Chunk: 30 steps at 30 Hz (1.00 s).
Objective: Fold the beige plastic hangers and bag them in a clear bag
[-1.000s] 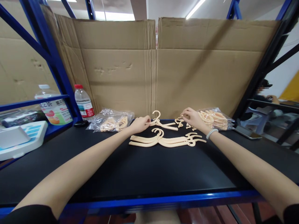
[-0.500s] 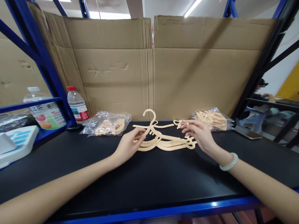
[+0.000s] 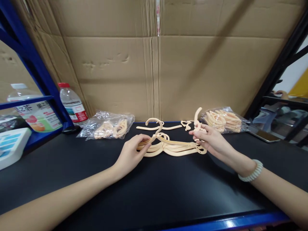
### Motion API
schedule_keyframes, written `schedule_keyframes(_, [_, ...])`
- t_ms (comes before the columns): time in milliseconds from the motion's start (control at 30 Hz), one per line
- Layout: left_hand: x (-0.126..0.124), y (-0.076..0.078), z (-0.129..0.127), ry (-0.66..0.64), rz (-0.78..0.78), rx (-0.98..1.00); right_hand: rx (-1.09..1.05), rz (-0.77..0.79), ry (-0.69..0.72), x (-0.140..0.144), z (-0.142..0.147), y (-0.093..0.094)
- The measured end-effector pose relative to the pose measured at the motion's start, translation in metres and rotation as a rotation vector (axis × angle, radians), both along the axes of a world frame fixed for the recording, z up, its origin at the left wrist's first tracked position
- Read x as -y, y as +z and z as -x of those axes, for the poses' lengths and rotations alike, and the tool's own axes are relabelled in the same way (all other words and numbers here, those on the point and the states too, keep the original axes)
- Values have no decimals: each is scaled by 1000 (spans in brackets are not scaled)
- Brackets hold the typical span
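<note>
My left hand point(image 3: 132, 150) pinches the left arm of a cream plastic clothes hanger point(image 3: 175, 141), whose hook curls up toward the back. Under that hanger lie several more cream hangers point(image 3: 176, 153), stacked on the black tabletop. In the fingers of my right hand point(image 3: 218, 142) is a small cream plastic piece point(image 3: 197, 116) with a curved end pointing up; my fingers cover its lower part. Just behind lies another hanger point(image 3: 172, 127), partly hidden by the hook. Loose cream clip-like pieces point(image 3: 186, 125) rest beside my right fingertips.
Clear bags of cream plastic parts lie at the back left point(image 3: 106, 126) and back right point(image 3: 223, 120). A phone point(image 3: 264, 135) is by the right bag. At left stand a red-capped bottle point(image 3: 73, 106), a larger bottle point(image 3: 38, 115) and a white tray point(image 3: 14, 146). Cardboard point(image 3: 108, 73) walls the back.
My right hand has picked up the small curved piece from among the loose parts and brought it up. The held hanger has tilted lower onto the stack. The view has tipped downward.
</note>
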State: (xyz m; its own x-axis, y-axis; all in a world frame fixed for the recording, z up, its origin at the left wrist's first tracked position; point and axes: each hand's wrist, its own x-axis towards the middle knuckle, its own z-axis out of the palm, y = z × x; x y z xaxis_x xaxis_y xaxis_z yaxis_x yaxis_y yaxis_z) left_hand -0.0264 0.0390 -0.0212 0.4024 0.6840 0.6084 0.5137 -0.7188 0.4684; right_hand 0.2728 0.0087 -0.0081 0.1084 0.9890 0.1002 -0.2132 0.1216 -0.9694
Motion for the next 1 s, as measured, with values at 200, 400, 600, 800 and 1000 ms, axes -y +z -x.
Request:
schedule_keyframes(200, [0,0,0,2,17,15,80,55,57,-1,-2,-3])
schedule_keyframes(400, [0,0,1,5,7,32,122,125,237,1,-3,2])
schedule_keyframes(600, [0,0,1,-8,9,42,98,208,306,6,1,6])
schedule_keyframes(800, [1,0,2,-4,-8,33,121,186,360,6,1,6])
schedule_keyframes(1000, [1,0,1,-19,-49,42,168,154,289,6,2,6])
